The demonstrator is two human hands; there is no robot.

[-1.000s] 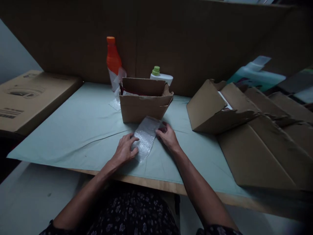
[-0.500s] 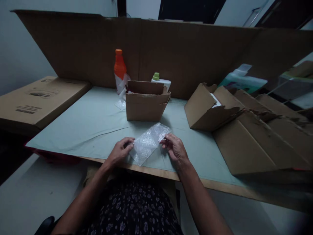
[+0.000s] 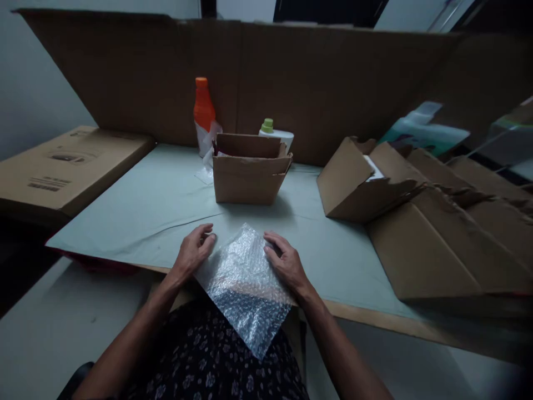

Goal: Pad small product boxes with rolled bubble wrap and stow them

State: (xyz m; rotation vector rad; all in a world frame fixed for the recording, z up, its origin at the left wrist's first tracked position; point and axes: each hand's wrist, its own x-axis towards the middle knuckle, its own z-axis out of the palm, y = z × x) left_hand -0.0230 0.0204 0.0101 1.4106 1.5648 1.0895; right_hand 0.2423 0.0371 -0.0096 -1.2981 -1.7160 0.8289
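Near the middle of the front edge of the bench (image 3: 333,261), a sheet of bubble wrap (image 3: 245,283) lies spread as a broad diamond. Half a second ago it was a narrower strip, wholly on the bench; now its near corner hangs past the front edge, over the dark flowered clothing (image 3: 200,355), and its far corner points to the open cardboard box (image 3: 247,180).

The left hand (image 3: 194,253) has moved a little outward and is loosely curled, thumb apart from the fingers, by the sheet's left side; whether it touches the wrap I cannot tell. The right hand (image 3: 285,261), which was pinching the wrap's right side, is now half spread, thumb and fingers parted, along the sheet's right edge.

Toward the back edge, the orange bottle (image 3: 204,111) and the green-capped white bottle (image 3: 277,135) stay behind the box. The cardboard boxes (image 3: 425,244) still crowd the right end.
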